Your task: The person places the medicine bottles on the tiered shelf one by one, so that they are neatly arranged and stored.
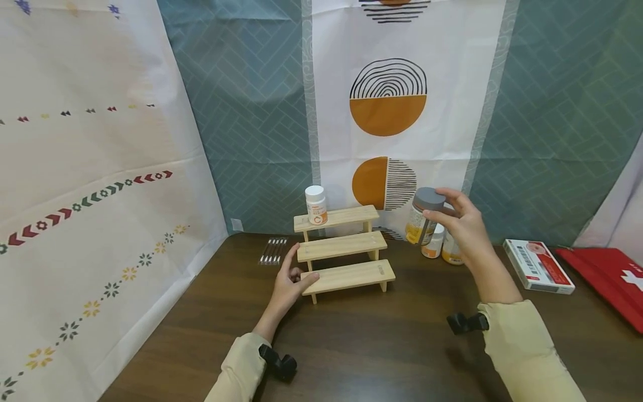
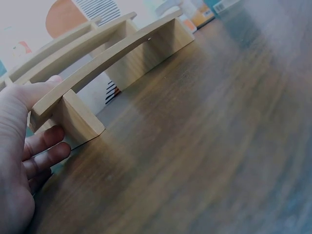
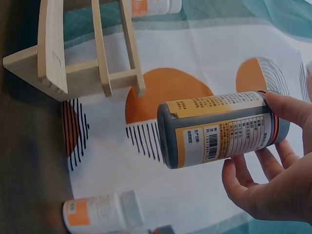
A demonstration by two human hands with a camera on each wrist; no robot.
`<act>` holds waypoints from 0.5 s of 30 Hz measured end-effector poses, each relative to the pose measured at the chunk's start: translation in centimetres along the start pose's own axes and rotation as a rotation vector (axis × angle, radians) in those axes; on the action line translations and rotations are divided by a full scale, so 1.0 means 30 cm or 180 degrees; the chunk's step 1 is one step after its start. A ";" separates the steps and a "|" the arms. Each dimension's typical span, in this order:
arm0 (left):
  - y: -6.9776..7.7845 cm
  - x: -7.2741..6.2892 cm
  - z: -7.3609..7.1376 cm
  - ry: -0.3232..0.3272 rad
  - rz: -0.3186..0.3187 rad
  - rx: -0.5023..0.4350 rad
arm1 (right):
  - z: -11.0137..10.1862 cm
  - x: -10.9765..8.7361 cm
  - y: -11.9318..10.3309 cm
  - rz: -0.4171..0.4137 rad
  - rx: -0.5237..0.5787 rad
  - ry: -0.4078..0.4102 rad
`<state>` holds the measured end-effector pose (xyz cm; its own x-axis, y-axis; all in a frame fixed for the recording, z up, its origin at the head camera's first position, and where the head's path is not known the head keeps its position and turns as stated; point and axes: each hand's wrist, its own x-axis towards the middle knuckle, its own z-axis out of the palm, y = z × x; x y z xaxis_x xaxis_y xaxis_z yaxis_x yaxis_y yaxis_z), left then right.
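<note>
Grey-capped bottle (image 3: pixel 222 130), likely mid-placement, pinched by right hand (image 1: pixel 464 224); left hand (image 1: pixel 288 283) grips three-tier wooden rack (image 1: pixel 346 247); steady lowering seems next.

Left hand (image 1: pixel 288 285): bare. Behind it, a section of wrist is uncovered up to the left sleeve (image 1: pixel 232 369). Sleeve colour: pale yellow. Form: loose, softly padded, with creases near the cuff.

Left camera (image 1: pixel 279 364): black, compact, fitted at the cuff behind the hand, on the side facing the right arm. Its body is angular, with a rounded outer end.

Right hand (image 1: pixel 464 226): bare. The right sleeve (image 1: pixel 529 352) begins behind the wrist; same pale yellow, full cut, creased across.

Right camera (image 1: pixel 466 323): black, blocky, projecting from the cuff edge behind the hand, on the left-arm side.
</note>
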<state>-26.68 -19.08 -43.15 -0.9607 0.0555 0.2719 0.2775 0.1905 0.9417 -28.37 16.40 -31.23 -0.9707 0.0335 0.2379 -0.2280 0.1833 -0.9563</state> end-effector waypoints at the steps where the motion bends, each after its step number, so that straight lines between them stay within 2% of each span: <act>1: 0.001 0.001 0.001 0.0009 0.0003 0.0006 | 0.008 0.005 -0.008 -0.0029 -0.0023 -0.0015; 9: 0.009 0.012 0.009 -0.0021 -0.0004 0.0001 | 0.051 0.063 -0.073 -0.0072 0.0143 -0.0185; 15: 0.004 0.005 0.004 0.0028 -0.0060 -0.0035 | 0.108 0.114 -0.101 0.0044 0.0580 -0.0143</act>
<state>-26.78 -18.93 -43.01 -0.9658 0.0434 0.2556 0.2592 0.1806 0.9488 -31.25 12.78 -28.07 -0.9753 -0.0098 0.2207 -0.2207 0.0021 -0.9753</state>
